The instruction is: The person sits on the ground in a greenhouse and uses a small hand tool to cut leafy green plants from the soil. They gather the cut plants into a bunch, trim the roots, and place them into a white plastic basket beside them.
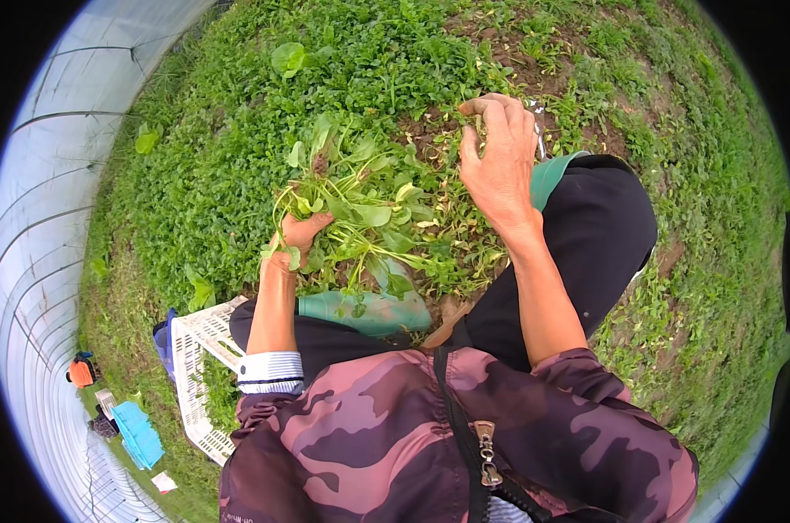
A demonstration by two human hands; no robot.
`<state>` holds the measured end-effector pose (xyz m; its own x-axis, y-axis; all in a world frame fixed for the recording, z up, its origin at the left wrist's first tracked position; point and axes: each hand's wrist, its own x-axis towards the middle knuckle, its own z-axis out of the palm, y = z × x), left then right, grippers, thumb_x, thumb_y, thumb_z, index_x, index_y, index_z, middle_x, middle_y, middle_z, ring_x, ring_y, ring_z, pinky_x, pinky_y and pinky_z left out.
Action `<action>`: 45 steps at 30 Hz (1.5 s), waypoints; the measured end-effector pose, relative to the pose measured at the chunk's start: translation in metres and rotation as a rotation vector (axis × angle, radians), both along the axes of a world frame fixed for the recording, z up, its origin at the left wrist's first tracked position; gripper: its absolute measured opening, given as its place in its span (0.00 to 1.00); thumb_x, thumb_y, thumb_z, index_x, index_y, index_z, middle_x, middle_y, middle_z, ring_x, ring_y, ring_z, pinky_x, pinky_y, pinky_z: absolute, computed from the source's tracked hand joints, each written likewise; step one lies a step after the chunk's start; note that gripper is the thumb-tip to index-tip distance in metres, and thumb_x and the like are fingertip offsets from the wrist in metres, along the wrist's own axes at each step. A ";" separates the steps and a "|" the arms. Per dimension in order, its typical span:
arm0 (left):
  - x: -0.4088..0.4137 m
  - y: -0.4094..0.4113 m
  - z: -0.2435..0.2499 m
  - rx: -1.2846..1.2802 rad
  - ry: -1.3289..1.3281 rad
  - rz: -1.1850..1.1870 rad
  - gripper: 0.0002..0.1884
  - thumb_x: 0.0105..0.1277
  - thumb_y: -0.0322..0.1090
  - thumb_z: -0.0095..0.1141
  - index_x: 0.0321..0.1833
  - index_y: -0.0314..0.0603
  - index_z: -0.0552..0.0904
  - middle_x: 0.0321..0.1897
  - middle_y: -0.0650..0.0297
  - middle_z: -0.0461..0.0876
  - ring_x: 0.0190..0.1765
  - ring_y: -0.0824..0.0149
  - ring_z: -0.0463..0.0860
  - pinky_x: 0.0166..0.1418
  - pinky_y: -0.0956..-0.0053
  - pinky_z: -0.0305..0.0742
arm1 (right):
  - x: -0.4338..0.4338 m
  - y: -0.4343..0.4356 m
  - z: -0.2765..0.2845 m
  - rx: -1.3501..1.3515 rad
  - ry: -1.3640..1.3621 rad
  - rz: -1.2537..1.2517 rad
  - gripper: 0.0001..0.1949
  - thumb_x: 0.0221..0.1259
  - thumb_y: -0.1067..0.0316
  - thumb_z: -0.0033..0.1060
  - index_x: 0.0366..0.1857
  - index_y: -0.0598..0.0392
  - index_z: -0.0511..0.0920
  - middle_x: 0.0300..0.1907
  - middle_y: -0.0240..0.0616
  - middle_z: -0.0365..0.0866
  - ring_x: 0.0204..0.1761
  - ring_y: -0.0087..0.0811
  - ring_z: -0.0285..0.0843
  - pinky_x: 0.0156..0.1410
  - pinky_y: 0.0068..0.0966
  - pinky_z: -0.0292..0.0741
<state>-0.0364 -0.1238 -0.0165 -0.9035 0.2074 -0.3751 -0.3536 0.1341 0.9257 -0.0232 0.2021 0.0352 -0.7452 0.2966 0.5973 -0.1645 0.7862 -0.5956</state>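
My left hand (303, 232) is closed around a bunch of uprooted leafy greens (368, 212), with some soil clinging near the roots. The leaves spread to the right over a green rubber boot (362, 312). Above my right knee, my right hand (499, 153) is raised with bent fingers, thumb apart from them, and no plant shows in it. Behind that hand, a shiny metal object (540, 131) is partly hidden; its kind cannot be told. Dense low green plants (231, 170) grow in front and to the left.
A white plastic crate (189, 392) holding greens stands by my left hip, a blue item (163, 343) beside it. Farther left are a blue crate (136, 435), a person in orange (81, 372) and another partly visible person (104, 425), along the plastic greenhouse wall (35, 216).
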 end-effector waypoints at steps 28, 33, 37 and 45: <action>-0.007 -0.012 -0.011 0.036 0.056 0.119 0.23 0.67 0.31 0.67 0.63 0.32 0.79 0.57 0.60 0.83 0.57 0.65 0.82 0.67 0.69 0.75 | 0.013 -0.039 -0.013 -0.969 -0.632 0.727 0.16 0.66 0.59 0.67 0.43 0.65 0.85 0.33 0.35 0.85 0.34 0.23 0.76 0.41 0.28 0.75; -0.007 -0.017 -0.015 0.046 0.072 0.157 0.23 0.67 0.32 0.67 0.63 0.32 0.79 0.56 0.60 0.84 0.56 0.65 0.83 0.66 0.69 0.75 | 0.013 -0.040 -0.015 -1.129 -0.563 0.671 0.13 0.67 0.61 0.66 0.41 0.63 0.84 0.33 0.31 0.83 0.34 0.20 0.74 0.42 0.24 0.73; -0.007 -0.026 -0.024 0.051 0.107 0.194 0.22 0.67 0.32 0.67 0.62 0.31 0.79 0.56 0.60 0.84 0.55 0.66 0.83 0.66 0.69 0.75 | 0.013 -0.031 -0.008 -1.049 -0.389 0.462 0.10 0.68 0.65 0.65 0.38 0.62 0.81 0.29 0.28 0.78 0.32 0.18 0.71 0.37 0.21 0.70; -0.011 -0.020 -0.021 0.050 0.133 0.282 0.19 0.69 0.38 0.66 0.55 0.30 0.84 0.48 0.60 0.86 0.48 0.69 0.84 0.58 0.71 0.76 | 0.005 -0.019 -0.011 -0.257 0.037 0.071 0.06 0.57 0.72 0.67 0.36 0.57 0.79 0.39 0.36 0.79 0.45 0.34 0.75 0.50 0.32 0.73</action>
<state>-0.0472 -0.1443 -0.0372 -0.9684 -0.0430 -0.2457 -0.2460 0.0011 0.9693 -0.0183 0.1835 0.0243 -0.7485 0.3900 0.5363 -0.2393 0.5954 -0.7669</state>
